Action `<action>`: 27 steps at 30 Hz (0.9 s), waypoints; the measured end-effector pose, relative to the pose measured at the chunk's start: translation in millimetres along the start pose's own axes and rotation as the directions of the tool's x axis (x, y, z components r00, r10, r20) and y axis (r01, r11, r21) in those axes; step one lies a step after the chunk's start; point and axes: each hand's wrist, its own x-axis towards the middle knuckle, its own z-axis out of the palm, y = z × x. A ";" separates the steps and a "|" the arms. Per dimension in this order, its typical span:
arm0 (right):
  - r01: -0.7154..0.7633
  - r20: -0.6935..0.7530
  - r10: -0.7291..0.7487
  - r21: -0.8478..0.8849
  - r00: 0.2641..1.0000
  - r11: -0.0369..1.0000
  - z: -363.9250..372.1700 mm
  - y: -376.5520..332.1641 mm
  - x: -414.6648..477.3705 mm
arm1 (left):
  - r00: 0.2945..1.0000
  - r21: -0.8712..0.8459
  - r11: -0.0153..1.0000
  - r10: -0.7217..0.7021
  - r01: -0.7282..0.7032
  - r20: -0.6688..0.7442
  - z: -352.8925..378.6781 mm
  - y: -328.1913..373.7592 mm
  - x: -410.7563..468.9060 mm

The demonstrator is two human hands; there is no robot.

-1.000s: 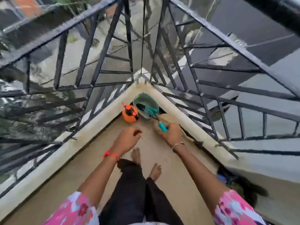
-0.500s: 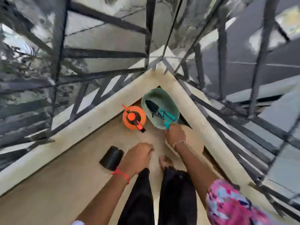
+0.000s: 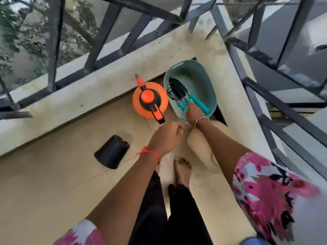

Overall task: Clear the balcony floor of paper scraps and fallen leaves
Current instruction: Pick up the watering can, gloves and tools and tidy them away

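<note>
**Since half a second back, the right hand has gone into the tub**

Where the right hand (image 3: 193, 113) was at the tub's near rim before, its fingertips now sit on the teal handles of the garden tools (image 3: 200, 104) inside the green tub (image 3: 194, 80). Can't tell if they're actually gripping. The left hand (image 3: 165, 137) has drifted up close to the orange sprayer (image 3: 150, 99), fingers curled into a fist, contents unclear. The black pot (image 3: 112, 152) hasn't budged and lies on its side. The tan balcony floor (image 3: 53, 183) meets a pale concrete ledge (image 3: 88, 92) topped with dark metal railing (image 3: 104, 32). Tub and sprayer are tucked in the corner.
</note>
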 end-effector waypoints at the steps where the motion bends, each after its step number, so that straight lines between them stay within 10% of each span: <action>1: 0.007 0.010 -0.007 0.005 1.000 1.000 1.0 2.7 -4.3 | 1.000 -0.007 1.000 -0.005 0.004 -0.008 0.0 1.0 -2.2; 16: 0.303 0.110 -0.288 -0.159 0.951 0.940 -148.0 -62.8 -251.4 | 0.986 0.069 0.994 0.093 -0.084 -0.140 -126.3 166.4 -190.5; 24: 0.649 0.197 -0.664 -0.527 0.721 0.549 -210.1 -134.4 -441.0 | 0.832 0.038 0.999 0.013 0.009 -0.555 -183.2 205.3 -395.3; 27: 0.739 0.305 -0.738 -0.562 0.602 0.371 -215.3 -157.9 -499.1 | 0.672 -0.116 0.992 -0.125 0.058 -0.730 -171.0 194.2 -471.2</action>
